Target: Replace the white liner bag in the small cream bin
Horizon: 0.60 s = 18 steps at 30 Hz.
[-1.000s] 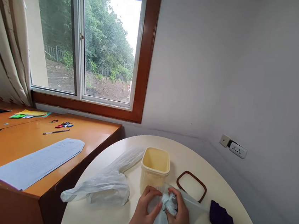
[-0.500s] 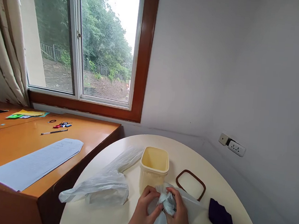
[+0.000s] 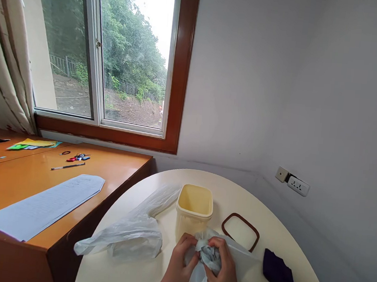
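Observation:
A thin white plastic bag is bunched between my two hands at the near side of the round table. My left hand pinches its gathered part from the left, thumb and fingers pressed in. From the right, my right hand curls its fingers round the same crumpled bunch. Loose plastic spreads out to the right and hangs down between my wrists. Just beyond my hands stands a cream square bin, open at the top. Its brown rim frame lies apart on the table to the right.
Another white plastic bag lies spread on the round table's left side. A folded dark purple cloth is at the right. On the wooden desk are paper sheets, a pen and keys.
My fingers have shifted on the bunched bag, and its gathered part looks looser and more spread between them. The bin, frame, cloth and other bag stay in place.

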{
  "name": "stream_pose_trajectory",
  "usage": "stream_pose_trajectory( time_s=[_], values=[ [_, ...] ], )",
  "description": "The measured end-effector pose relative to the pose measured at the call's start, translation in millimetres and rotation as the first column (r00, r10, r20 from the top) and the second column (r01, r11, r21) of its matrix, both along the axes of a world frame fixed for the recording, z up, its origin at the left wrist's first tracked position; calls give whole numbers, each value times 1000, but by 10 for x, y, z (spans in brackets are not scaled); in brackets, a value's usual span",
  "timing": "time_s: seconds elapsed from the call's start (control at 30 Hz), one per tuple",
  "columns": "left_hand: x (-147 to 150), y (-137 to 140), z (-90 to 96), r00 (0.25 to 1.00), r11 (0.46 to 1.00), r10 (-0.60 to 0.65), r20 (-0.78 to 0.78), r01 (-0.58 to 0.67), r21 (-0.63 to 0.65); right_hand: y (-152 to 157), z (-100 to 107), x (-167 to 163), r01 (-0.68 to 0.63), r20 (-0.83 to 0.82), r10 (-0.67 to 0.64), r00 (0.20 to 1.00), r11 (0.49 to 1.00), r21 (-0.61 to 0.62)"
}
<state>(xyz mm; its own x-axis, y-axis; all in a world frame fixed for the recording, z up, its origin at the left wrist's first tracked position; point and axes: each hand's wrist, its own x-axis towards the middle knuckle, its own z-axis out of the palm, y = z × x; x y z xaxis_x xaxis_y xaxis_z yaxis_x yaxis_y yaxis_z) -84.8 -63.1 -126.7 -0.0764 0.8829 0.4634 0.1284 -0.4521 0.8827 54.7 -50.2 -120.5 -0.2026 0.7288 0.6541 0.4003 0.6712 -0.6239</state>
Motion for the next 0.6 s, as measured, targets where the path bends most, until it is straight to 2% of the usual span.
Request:
stream_pose_trajectory(
  time_s=[0.3, 0.6],
  values=[
    [-12, 15, -8, 996, 992, -10, 85, 21, -122, -10, -4, 10, -71, 50, 72, 996, 997, -12],
    [-20, 44, -34, 989, 989, -9, 149, 31, -145, -92, 171, 38, -182, 146, 185, 972, 983, -30]
  ],
)
